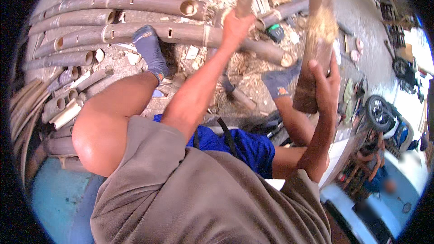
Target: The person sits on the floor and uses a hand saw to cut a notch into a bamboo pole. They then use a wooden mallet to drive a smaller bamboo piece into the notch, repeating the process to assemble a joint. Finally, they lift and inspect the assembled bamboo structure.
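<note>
Head view, littered ground [253, 70], stacked bamboo poles [135, 2], perhaps outdoors

Bamboo poles [135, 31] crowd ground ahead; knee [101, 131] blocks lower left; gap between forearms open

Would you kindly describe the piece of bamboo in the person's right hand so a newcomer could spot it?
Start at the bamboo poles lying on the ground. To their right, the right hand grips a short bamboo section upright. Unlike the poles, it is raised and its face is frayed into pale fibres.
</note>
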Motion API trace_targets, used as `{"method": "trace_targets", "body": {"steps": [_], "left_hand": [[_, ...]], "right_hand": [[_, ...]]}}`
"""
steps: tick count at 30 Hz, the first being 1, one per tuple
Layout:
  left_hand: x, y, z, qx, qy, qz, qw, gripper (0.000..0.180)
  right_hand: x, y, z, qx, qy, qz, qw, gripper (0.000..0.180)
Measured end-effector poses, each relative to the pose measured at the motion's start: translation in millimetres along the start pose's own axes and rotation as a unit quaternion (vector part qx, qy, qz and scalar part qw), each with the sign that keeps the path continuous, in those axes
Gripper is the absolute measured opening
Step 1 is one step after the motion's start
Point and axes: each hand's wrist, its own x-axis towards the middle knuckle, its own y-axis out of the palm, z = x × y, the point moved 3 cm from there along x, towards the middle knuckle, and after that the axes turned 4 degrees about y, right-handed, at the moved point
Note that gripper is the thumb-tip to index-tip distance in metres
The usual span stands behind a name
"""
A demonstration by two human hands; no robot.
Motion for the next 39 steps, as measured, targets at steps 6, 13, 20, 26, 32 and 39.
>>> {"method": "trace_targets", "body": {"steps": [6,13,20,26,32,39], "left_hand": [[11.1,-3.3,37.0,0.043,-0.115,0.121,0.985,0.045],[-6.9,-7.4,32.0,-0.023,-0.09,0.011,0.996,0.031],[40.1,-49.6,-15.1,-0.309,-0.045,-0.221,0.924,0.033],[-14.4,22.0,-56.3,-0.005,0.097,-0.065,0.993,0.088],[-88.4,37.4,-77.4,0.15,0.188,0.253,0.937,0.063],[-44.9,-35.4,-27.9,0.391,0.412,0.346,0.747,0.087]], "right_hand": [[2.3,9.7,43.6,0.151,-0.052,-0.087,0.983,0.076],[-19.7,44.7,25.4,-0.241,0.015,0.083,0.967,0.092],[-104.7,40.4,-38.1,-0.243,-0.005,0.175,0.954,0.098],[-150.0,88.3,-58.6,-0.345,0.046,0.292,0.891,0.081],[-76.6,149.1,-53.2,0.599,0.205,0.164,0.756,0.056],[-6.7,160.6,-91.9,0.594,0.16,-0.071,0.785,0.032]]}}
